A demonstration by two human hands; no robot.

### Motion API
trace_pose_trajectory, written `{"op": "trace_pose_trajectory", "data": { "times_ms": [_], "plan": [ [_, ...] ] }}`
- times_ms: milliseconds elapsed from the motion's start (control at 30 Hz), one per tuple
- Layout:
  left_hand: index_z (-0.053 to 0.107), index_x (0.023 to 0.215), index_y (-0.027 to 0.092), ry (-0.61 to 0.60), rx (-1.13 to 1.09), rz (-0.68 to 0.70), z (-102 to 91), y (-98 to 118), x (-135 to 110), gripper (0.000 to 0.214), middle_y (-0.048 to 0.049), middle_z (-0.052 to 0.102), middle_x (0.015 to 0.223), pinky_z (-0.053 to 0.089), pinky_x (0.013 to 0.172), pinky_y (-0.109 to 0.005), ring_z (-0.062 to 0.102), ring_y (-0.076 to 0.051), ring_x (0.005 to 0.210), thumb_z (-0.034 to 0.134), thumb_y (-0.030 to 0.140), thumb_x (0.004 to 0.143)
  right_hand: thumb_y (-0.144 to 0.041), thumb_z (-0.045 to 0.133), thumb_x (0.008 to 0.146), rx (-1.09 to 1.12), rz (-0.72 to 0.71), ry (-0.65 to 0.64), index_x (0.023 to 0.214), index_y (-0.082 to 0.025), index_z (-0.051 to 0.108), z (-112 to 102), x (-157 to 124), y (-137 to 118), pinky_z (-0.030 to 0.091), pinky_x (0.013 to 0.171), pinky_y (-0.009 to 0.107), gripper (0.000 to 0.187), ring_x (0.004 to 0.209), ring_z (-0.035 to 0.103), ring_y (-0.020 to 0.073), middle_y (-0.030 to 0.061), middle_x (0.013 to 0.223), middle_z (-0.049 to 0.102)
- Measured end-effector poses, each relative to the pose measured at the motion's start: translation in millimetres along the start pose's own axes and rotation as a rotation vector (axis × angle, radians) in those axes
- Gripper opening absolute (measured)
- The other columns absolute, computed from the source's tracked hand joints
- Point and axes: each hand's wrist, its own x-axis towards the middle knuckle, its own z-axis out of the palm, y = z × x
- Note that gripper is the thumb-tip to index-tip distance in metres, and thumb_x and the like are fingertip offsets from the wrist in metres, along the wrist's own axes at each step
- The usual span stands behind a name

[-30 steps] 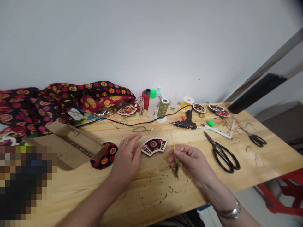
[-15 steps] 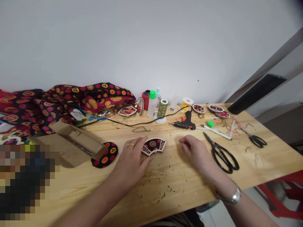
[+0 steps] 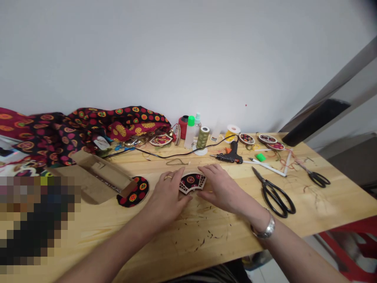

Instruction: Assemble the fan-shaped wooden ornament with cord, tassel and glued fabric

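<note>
A small fan-shaped ornament, with a pale wooden cut-out frame and dark patterned fabric in its middle, lies between my two hands on the wooden table. My left hand grips its left end between fingers and thumb. At its right end, my right hand has its fingers along the upper edge and its thumb by the lower edge. Left of my left hand lies a round piece of patterned fabric, partly covered by an open cardboard box.
Black-handled scissors lie to the right, with smaller scissors beyond. A glue gun with a black cord, a green thread spool and a green-capped bottle stand toward the wall. Patterned cloth is heaped at the left.
My right hand has moved left from bare table to the ornament's right end. My left hand stays at its left end. The view has shifted slightly.
</note>
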Motion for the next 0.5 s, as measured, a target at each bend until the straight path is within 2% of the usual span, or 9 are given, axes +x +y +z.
{"op": "trace_pose_trajectory", "data": {
  "times_ms": [200, 367, 500],
  "plan": [
    [0.03, 0.137, 0.007, -0.019, 0.039, -0.019, 1.4, 3, 2, 0.072, -0.0175, 0.05, 0.129, 0.034, 0.098, -0.042, 0.04, -0.032, 0.12, 0.054, 0.03, 0.073, -0.024, 0.057, 0.071, -0.039, 0.028, -0.066, 0.135, -0.012, 0.035, 7, 4, 0, 0.037, 0.088, 0.041, 0.068, 0.108, 0.043, 0.0272, 0.0132, 0.114, 0.056],
    [0.029, 0.137, 0.01, -0.002, 0.065, -0.012, 6.0, 1, 5, 0.07, -0.0157, 0.053, 0.123, 0.036, 0.094, -0.043, 0.043, -0.032, 0.115, 0.052, 0.027, 0.073, -0.026, 0.056, 0.07, -0.064, 0.02, -0.067, 0.135, -0.012, 0.033, 13, 6, 4, 0.036, 0.088, 0.04, 0.071, 0.108, 0.041, 0.0276, 0.0139, 0.115, 0.054],
    [0.03, 0.136, 0.008, 0.015, 0.086, -0.007, 8.2, 3, 6, 0.067, -0.0178, 0.055, 0.119, 0.038, 0.091, -0.044, 0.044, -0.032, 0.112, 0.051, 0.026, 0.075, -0.025, 0.053, 0.071, -0.081, 0.024, -0.087, 0.136, -0.012, 0.032, 12, 7, 4, 0.036, 0.088, 0.04, 0.07, 0.106, 0.043, 0.0271, 0.0136, 0.114, 0.054]
  ]
}}
